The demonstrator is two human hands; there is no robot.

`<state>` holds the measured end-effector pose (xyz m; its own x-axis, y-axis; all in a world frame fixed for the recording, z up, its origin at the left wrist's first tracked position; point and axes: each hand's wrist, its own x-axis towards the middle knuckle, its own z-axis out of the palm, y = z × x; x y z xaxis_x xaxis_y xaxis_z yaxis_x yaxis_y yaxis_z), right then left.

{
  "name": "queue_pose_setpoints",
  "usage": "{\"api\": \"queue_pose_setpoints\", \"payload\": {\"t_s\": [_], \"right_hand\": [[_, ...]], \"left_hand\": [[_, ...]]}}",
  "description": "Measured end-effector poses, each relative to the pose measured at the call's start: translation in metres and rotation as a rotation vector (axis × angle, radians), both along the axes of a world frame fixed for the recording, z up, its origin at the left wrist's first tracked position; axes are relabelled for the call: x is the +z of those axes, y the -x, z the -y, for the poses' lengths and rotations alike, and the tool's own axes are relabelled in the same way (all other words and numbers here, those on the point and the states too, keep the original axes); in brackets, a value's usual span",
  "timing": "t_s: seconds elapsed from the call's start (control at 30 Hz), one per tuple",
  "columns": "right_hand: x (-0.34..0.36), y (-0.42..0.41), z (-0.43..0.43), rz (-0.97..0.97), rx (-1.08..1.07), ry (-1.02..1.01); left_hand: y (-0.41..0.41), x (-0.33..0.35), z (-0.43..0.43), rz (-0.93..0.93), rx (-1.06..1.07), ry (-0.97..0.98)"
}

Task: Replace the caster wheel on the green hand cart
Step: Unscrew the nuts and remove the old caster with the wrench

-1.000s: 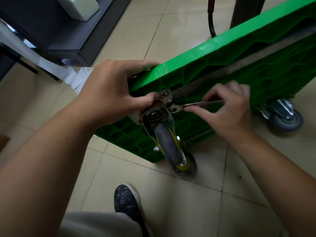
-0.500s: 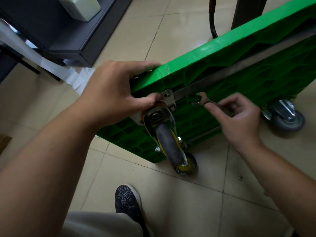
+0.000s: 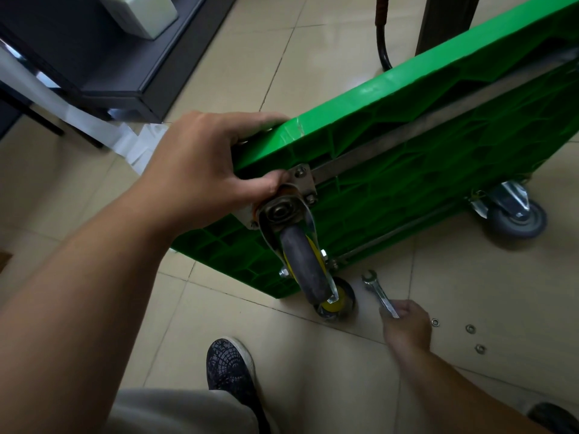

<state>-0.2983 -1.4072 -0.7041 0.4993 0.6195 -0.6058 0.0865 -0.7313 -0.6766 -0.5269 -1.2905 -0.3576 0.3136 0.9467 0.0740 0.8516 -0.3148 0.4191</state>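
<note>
Cart [image 3: 407, 145] tipped on edge on the floor [image 3: 313, 73]. Our left hand [image 3: 200, 170] curls round its corner, thumb against the caster [image 3: 300, 245] plate. Our right hand [image 3: 407, 327], low near the floor, grips the wrench [image 3: 379, 292]. Three fasteners [image 3: 470, 328] lie just beside it.

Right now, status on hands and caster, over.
Left hand grips green cart corner beside caster. Right hand holds wrench near floor. Two bolt heads show on caster plate. Small fasteners loose on floor.
</note>
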Motion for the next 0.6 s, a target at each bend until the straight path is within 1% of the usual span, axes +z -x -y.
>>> {"api": "queue_pose_setpoints", "payload": {"t_s": [0.1, 0.23, 0.3, 0.37, 0.43, 0.6], "right_hand": [[-0.008, -0.011, 0.007, 0.111, 0.153, 0.040], [-0.015, -0.020, 0.015, 0.203, 0.245, 0.001], [-0.021, -0.021, 0.024, 0.285, 0.372, -0.021], [-0.026, -0.022, 0.032, 0.421, 0.562, 0.012], [-0.027, -0.021, 0.035, 0.518, 0.705, 0.070], [-0.029, -0.024, 0.038, 0.674, 0.874, 0.190]], "left_hand": [[0.000, 0.000, 0.000, 0.000, 0.002, -0.001], [0.001, 0.000, 0.001, -0.009, -0.007, -0.011], [0.002, -0.001, 0.000, -0.007, -0.015, -0.016], [0.002, -0.001, -0.001, -0.011, -0.024, -0.023], [0.003, -0.001, -0.002, -0.013, -0.033, -0.031], [0.004, -0.002, -0.001, -0.010, -0.045, -0.021]]}}
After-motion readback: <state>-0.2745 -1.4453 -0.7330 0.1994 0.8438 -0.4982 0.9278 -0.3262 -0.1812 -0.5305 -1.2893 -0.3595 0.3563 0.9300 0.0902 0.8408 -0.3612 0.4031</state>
